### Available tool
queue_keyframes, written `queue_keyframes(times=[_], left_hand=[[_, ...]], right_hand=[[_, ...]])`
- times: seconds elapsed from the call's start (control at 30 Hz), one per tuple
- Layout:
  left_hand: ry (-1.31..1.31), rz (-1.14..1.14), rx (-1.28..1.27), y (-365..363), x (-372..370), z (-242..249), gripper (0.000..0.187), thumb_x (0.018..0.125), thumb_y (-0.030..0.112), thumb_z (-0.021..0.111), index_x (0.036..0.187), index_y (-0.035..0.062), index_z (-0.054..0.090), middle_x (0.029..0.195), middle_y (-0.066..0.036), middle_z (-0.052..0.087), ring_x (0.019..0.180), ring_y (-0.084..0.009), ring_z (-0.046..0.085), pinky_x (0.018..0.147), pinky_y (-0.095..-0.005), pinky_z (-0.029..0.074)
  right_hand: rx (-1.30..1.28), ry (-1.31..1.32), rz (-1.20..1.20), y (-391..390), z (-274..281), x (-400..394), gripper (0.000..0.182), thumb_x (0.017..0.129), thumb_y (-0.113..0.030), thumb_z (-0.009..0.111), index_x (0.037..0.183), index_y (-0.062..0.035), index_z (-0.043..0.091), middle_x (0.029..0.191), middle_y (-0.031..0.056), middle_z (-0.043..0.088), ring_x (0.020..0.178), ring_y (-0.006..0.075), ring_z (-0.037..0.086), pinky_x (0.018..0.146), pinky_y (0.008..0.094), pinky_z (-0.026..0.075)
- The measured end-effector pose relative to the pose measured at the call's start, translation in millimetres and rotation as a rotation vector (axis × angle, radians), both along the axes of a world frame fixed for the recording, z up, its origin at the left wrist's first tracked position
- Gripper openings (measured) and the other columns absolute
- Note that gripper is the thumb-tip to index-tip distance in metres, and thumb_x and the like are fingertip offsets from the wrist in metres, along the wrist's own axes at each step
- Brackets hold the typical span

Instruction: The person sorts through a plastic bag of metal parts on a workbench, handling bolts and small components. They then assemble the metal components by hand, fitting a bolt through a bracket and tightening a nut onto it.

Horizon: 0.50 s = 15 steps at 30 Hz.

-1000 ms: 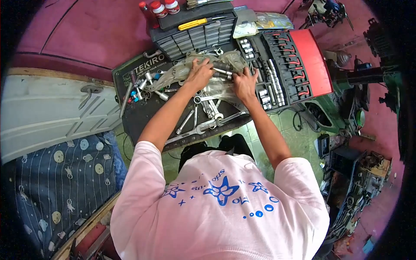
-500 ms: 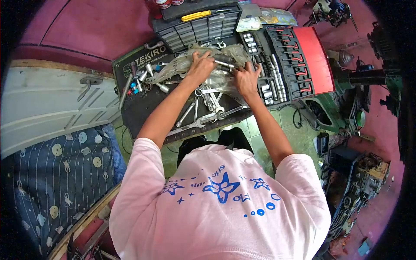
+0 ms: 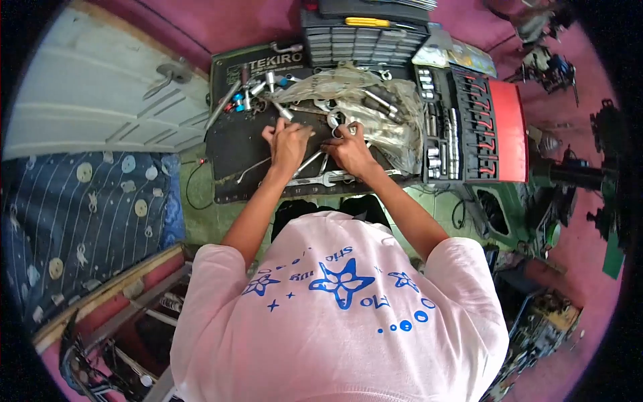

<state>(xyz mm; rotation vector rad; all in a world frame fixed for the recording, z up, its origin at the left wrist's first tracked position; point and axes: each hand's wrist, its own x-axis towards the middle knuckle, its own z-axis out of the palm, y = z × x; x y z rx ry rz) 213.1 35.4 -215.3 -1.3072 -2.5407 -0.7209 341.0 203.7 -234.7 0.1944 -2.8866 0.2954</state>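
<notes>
My left hand (image 3: 289, 149) is low over the dark mat, fingers apart, with nothing visible in it. It is close to a chrome socket tool (image 3: 284, 111). Beside it, my right hand (image 3: 349, 153) has its fingers closed around what looks like a wrench, mostly hidden under the fingers. Ring ends of wrenches (image 3: 334, 119) show just beyond that hand. A large combination wrench (image 3: 328, 178) lies along the mat's near edge, partly behind my wrists. Right of my hands, a crumpled clear plastic bag (image 3: 392, 130) is spread out, with a chrome tool (image 3: 382, 102) on it.
Sockets and handles (image 3: 256, 87) lie at the mat's far left. A drawer organizer (image 3: 365, 45) stands at the back with a yellow-handled tool (image 3: 367, 22) on top. A red-edged tool case (image 3: 508, 130) is on the right. A white door (image 3: 100, 94) is at the left.
Both hands have left the plastic bag and come nearer my body, onto the wrenches and mat. The bag now lies released on the right. The camera view has shifted.
</notes>
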Motion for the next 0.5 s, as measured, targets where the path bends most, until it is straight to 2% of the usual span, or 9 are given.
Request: queue_keyframes(times=[0.13,0.2,0.23,0.33,0.37,0.47,0.5], left_hand=[[-0.072,0.131,-0.043,-40.5,25.0,-4.6,0.01,0.082,0.018,0.073,0.089,0.0193,0.081,0.086,0.005,0.073,0.097,-0.0186,0.057,0.088,-0.0465,0.031],[-0.095,0.107,-0.096,-55.0,35.2,-14.6,0.012,0.082,0.018,0.073,0.09,0.0191,0.081,0.088,0.005,0.073,0.099,-0.019,0.056,0.088,-0.0468,0.031],[-0.096,0.119,-0.088,-58.5,39.9,-20.3,0.012,0.082,0.018,0.072,0.09,0.0188,0.082,0.089,0.005,0.074,0.101,-0.0194,0.056,0.09,-0.0471,0.031],[-0.086,0.109,-0.099,-67.6,49.8,-32.9,0.012,0.083,0.018,0.072,0.09,0.0185,0.082,0.091,0.005,0.075,0.102,-0.0198,0.055,0.091,-0.0475,0.031],[-0.1,0.127,-0.124,-68.2,53.0,-36.4,0.013,0.083,0.018,0.072,0.091,0.0179,0.082,0.089,0.005,0.075,0.101,-0.0198,0.055,0.092,-0.0476,0.031],[-0.127,0.115,-0.157,-69.0,58.1,-36.0,0.013,0.083,0.019,0.072,0.092,0.0177,0.082,0.088,0.004,0.075,0.101,-0.02,0.055,0.092,-0.0475,0.032],[-0.127,0.113,-0.108,-67.7,59.7,-36.0,0.012,0.082,0.019,0.073,0.09,0.0164,0.081,0.084,0.003,0.074,0.099,-0.0205,0.055,0.093,-0.0477,0.032]], right_hand=[[0.041,-0.112,0.12,-14.2,0.4,-10.1,0.028,0.081,-0.019,0.067,0.106,-0.0201,0.079,0.103,-0.0093,0.074,0.111,0.0216,0.05,0.098,0.0539,0.034],[0.022,-0.126,0.154,-17.0,-4.3,-14.4,0.03,0.082,-0.02,0.066,0.109,-0.0191,0.078,0.105,-0.0097,0.073,0.111,0.0211,0.049,0.097,0.0529,0.035],[0.096,-0.188,0.174,-18.5,-3.5,-16.5,0.031,0.084,-0.021,0.064,0.112,-0.0187,0.077,0.107,-0.0102,0.073,0.11,0.02,0.049,0.096,0.0524,0.035],[0.08,-0.096,0.277,-19.3,-19.3,-19.2,0.033,0.089,-0.018,0.057,0.116,-0.0192,0.075,0.105,-0.0072,0.073,0.114,0.0212,0.05,0.095,0.0569,0.035],[0.124,-0.135,0.296,-18.0,-25.5,-20.5,0.036,0.089,-0.02,0.056,0.12,-0.0187,0.075,0.109,-0.0069,0.073,0.116,0.0208,0.049,0.096,0.0565,0.036],[0.144,-0.094,0.339,-17.4,-26.1,-23.8,0.036,0.087,-0.02,0.057,0.118,-0.0193,0.075,0.107,-0.0069,0.073,0.115,0.021,0.049,0.096,0.0558,0.036],[0.12,-0.038,0.355,-17.6,-26.9,-24.9,0.034,0.086,-0.019,0.058,0.114,-0.0192,0.076,0.102,-0.0067,0.072,0.112,0.0211,0.05,0.096,0.0552,0.036]])
